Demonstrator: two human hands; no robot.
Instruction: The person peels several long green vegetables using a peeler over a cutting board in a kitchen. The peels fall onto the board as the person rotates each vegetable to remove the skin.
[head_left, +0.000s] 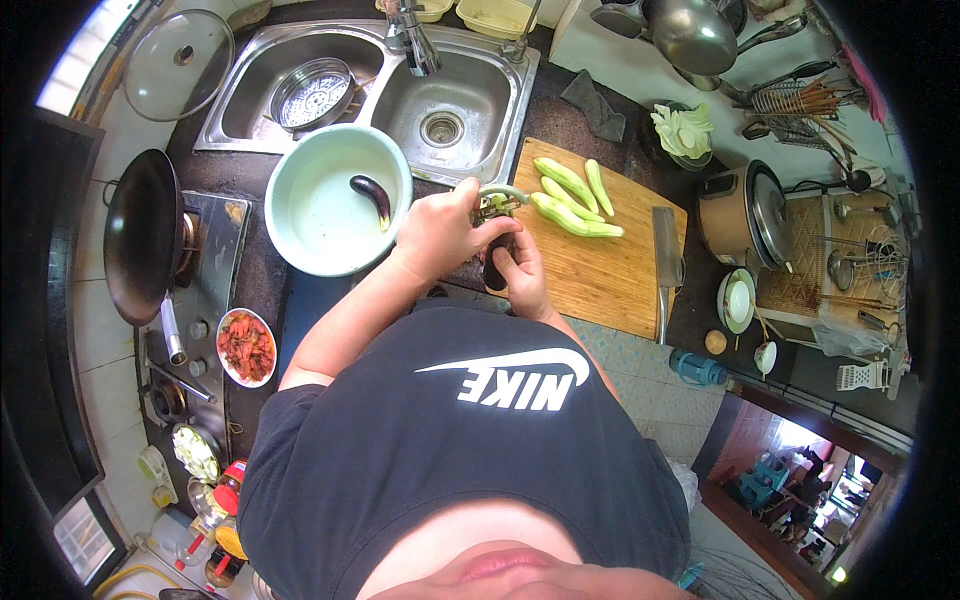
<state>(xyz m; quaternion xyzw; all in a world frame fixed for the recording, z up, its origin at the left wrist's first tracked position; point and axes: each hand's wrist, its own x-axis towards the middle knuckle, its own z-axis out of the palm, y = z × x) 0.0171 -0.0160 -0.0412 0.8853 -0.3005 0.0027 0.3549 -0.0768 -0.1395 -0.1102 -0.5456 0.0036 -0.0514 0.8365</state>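
My left hand (439, 234) is closed around what looks like a peeler (504, 192) with a pale green curved part; its fingers partly hide it. Just right of it, my right hand (523, 279) grips a dark purple eggplant (493, 271), mostly covered by the fingers. Several peeled, pale green eggplants (559, 215) lie on a wooden cutting board (600, 289) to the right. A cleaver (664, 247) rests along the board's right side. In the pale green plastic basin (315, 195) at left, one unpeeled eggplant (371, 199) lies in water.
A double steel sink (465, 97) with a faucet (420, 49) is ahead. At left are a wok (142, 236) on a gas stove (214, 277) and a plate of red food (246, 347). A rice cooker (742, 214) and bowls (739, 301) stand at right.
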